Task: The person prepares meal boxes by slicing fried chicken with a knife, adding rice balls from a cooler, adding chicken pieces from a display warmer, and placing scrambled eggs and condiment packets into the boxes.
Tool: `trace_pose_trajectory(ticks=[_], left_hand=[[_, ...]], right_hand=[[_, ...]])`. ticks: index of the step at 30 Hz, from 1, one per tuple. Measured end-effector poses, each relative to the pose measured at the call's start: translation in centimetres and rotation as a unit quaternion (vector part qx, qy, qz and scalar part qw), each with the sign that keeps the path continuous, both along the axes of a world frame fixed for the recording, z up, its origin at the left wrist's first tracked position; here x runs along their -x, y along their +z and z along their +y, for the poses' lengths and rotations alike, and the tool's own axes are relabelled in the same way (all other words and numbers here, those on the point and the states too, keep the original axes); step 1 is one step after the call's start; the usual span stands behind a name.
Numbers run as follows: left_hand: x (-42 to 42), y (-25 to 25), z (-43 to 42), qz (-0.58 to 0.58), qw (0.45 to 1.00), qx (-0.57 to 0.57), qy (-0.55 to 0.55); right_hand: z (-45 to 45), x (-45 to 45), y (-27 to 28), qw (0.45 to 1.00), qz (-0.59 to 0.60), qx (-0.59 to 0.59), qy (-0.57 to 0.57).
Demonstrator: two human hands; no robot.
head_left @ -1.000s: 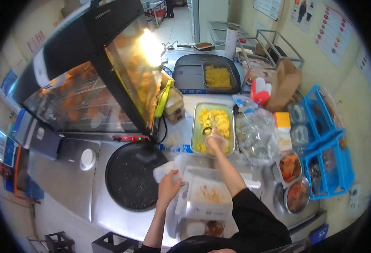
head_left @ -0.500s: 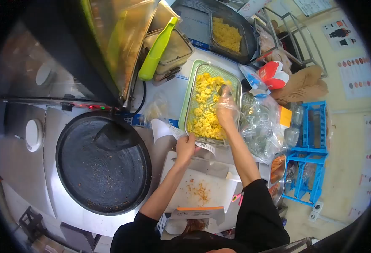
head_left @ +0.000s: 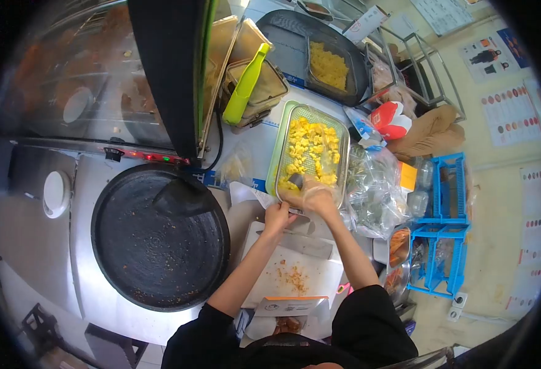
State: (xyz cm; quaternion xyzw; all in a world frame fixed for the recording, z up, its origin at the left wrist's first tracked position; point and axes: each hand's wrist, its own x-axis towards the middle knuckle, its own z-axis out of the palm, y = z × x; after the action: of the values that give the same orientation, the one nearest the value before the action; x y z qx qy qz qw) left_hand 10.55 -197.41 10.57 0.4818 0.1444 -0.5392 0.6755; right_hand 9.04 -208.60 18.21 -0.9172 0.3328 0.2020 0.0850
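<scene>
Scrambled egg pieces (head_left: pixel 310 138) lie in a wire-mesh tray (head_left: pixel 346 147) on a pale green base. My right hand (head_left: pixel 318 198), in a clear plastic glove, is closed at the tray's near end. A dark rounded utensil end (head_left: pixel 296 179) shows by its thumb; the rest is hidden in the hand. My left hand (head_left: pixel 277 218) is closed on white paper (head_left: pixel 246 194) just below the tray's near left corner. Printed paper shows at both sides of its fingers. Below lies a white cutting board (head_left: pixel 264 280) with brown crumbs.
A round black griddle (head_left: pixel 160 246) sits at left, beneath a lit glass warming cabinet (head_left: pixel 98 80). Green tongs (head_left: pixel 246 86) rest on a container. Bagged greens (head_left: pixel 372 184) and blue racks (head_left: pixel 446 227) stand at right. Behind is a dish of yellow shreds (head_left: pixel 329 66).
My right hand has drawn back toward me, from the tray's middle right to its near end beside my left hand. My left hand stays at the paper. The camera view has shifted slightly.
</scene>
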Motion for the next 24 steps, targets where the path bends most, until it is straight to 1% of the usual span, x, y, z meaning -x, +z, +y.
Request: trace_pose_trajectory(ticks=[1, 3, 4, 7, 8, 9, 10, 11, 13, 14, 15, 16, 17, 19, 20, 22, 23, 24], left_hand=[[0.0, -0.4, 0.1, -0.001, 0.999, 0.006, -0.039], [-0.1, 0.4, 0.4, 0.013, 0.999, 0.008, -0.041], [-0.3, 0.9, 0.5, 0.025, 0.999, 0.016, -0.037], [-0.1, 0.1, 0.1, 0.037, 0.999, 0.015, -0.015], [-0.2, 0.3, 0.2, 0.035, 0.999, 0.016, -0.012], [-0.3, 0.6, 0.5, 0.022, 0.999, 0.026, -0.037], [-0.4, 0.8, 1.0, 0.008, 0.997, 0.035, -0.065], [-0.4, 1.3, 1.6, 0.003, 0.997, 0.035, -0.067], [0.0, 2.4, 3.1, -0.131, 0.985, 0.0, -0.115], [0.6, 2.9, 4.0, -0.136, 0.984, 0.001, -0.116], [1.3, 3.4, 4.9, -0.231, 0.967, -0.013, -0.109], [1.9, 3.9, 5.9, -0.325, 0.94, -0.025, -0.101], [2.4, 4.9, 6.9, -0.331, 0.938, -0.024, -0.102], [3.4, 8.0, 9.1, -0.396, 0.918, 0.017, -0.006], [3.7, 10.0, 10.3, -0.4, 0.916, 0.019, -0.008], [4.3, 14.7, 13.5, -0.325, 0.945, -0.021, -0.001], [4.7, 17.0, 15.2, -0.328, 0.945, -0.013, 0.014], [5.4, 18.7, 16.1, -0.416, 0.905, -0.009, 0.087]], right_hand=[[0.6, 0.2, -0.5, 1.0, -0.002, -0.005, -0.004], [1.3, 1.1, -1.8, 0.99, -0.14, 0.031, 0.018], [1.1, 1.8, -2.3, 0.989, -0.142, 0.029, 0.013], [-0.1, 2.5, -3.3, 0.983, -0.177, 0.029, 0.048], [-0.2, 2.5, -3.4, 0.984, -0.178, 0.018, 0.021], [-0.3, 2.7, -3.6, 0.984, -0.18, 0.007, -0.007], [-1.5, 3.1, -4.6, 0.983, -0.183, 0.008, -0.009], [-3.5, 3.5, -5.8, 0.974, -0.21, -0.088, -0.013], [-5.1, 2.5, -4.4, 0.954, -0.239, -0.181, -0.013], [-4.6, 1.6, -1.4, 0.942, -0.173, -0.235, -0.167], [-4.2, 1.4, 0.5, 0.9, -0.103, -0.283, -0.315], [-4.3, 2.0, 0.0, 0.861, -0.201, -0.346, -0.314], [-3.9, 2.3, 0.8, 0.859, -0.208, -0.347, -0.313], [-3.2, 2.9, 2.7, 0.788, -0.247, -0.411, -0.386], [-3.2, 3.4, 2.5, 0.787, -0.252, -0.41, -0.386], [-3.6, 4.8, 1.2, 0.741, -0.338, -0.445, -0.371], [-3.4, 5.4, 1.9, 0.739, -0.333, -0.447, -0.379], [-3.1, 6.0, 3.2, 0.724, -0.344, -0.456, -0.387]])
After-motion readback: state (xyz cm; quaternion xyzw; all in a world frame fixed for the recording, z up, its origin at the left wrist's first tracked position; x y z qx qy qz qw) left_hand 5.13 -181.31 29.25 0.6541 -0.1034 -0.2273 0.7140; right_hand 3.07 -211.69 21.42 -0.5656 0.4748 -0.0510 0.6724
